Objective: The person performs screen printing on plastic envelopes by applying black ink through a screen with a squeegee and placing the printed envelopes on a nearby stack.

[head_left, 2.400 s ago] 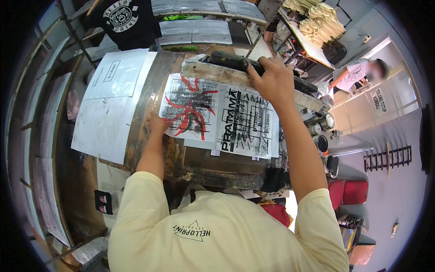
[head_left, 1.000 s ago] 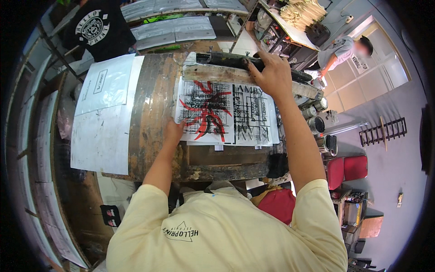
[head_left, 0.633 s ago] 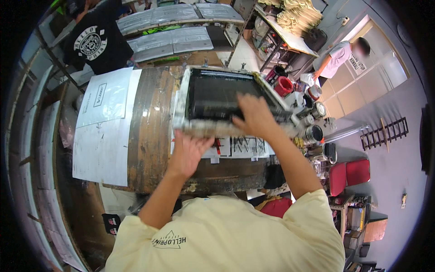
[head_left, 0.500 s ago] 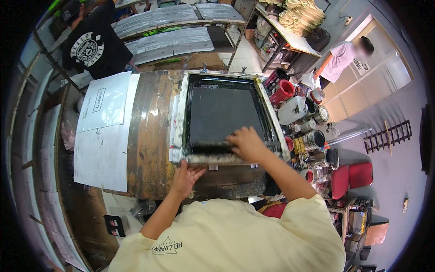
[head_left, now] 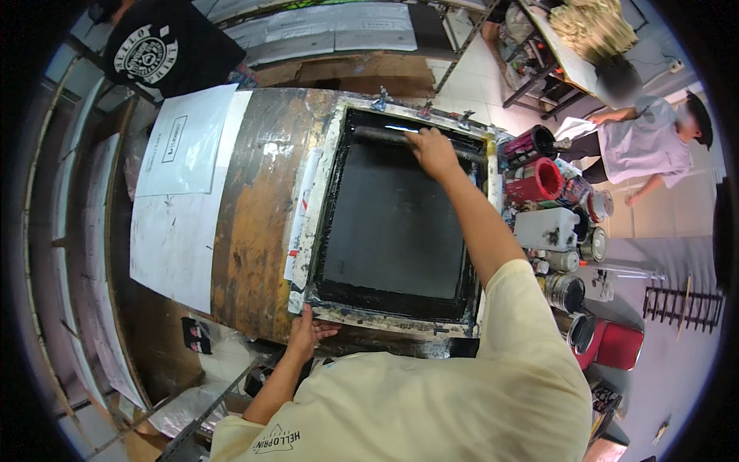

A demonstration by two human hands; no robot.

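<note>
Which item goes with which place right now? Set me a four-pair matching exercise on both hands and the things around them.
Items
1. Right hand
2. Left hand
3. Red tub
4. White sheets

Places
A. At the near left corner of the screen frame
B. On the left end of the table
C. On the dark bar, toward the frame's far end
D. Beyond the frame's right side

Pairs: 1-C, 2-A, 3-D, 4-B
</note>
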